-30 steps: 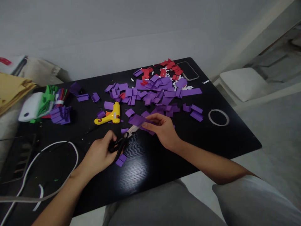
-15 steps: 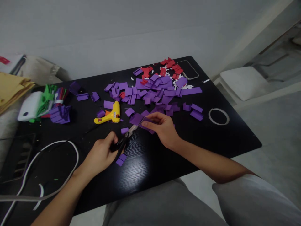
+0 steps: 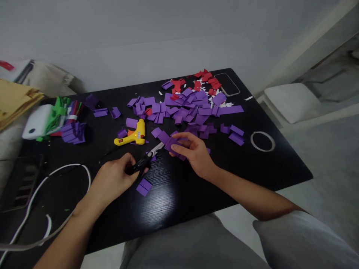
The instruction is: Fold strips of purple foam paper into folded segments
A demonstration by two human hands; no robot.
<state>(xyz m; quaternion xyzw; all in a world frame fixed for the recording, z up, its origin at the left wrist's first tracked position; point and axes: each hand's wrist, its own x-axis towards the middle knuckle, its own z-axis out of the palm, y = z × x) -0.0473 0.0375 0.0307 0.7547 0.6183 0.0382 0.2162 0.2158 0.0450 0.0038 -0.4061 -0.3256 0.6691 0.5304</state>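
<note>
My left hand is closed round the black handles of a pair of scissors, whose blades point up and right. Between thumb and fingers, my right hand pinches a piece of purple paper. The blade tips meet the left side of this paper; whether they overlap it I cannot tell. One creased purple piece lies on the table below the scissors. Just beyond both hands spreads a heap of folded purple paper pieces.
A yellow glue gun lies left of the heap. Red paper scraps and a phone-shaped frame are at the back. A ring sits at the right. A white cable loops at the left, near bundled coloured strips.
The scissors and my left hand have drawn slightly down and left, and the blades look closed. The paper in my right hand now appears folded or cut shorter. The view has shifted a little.
</note>
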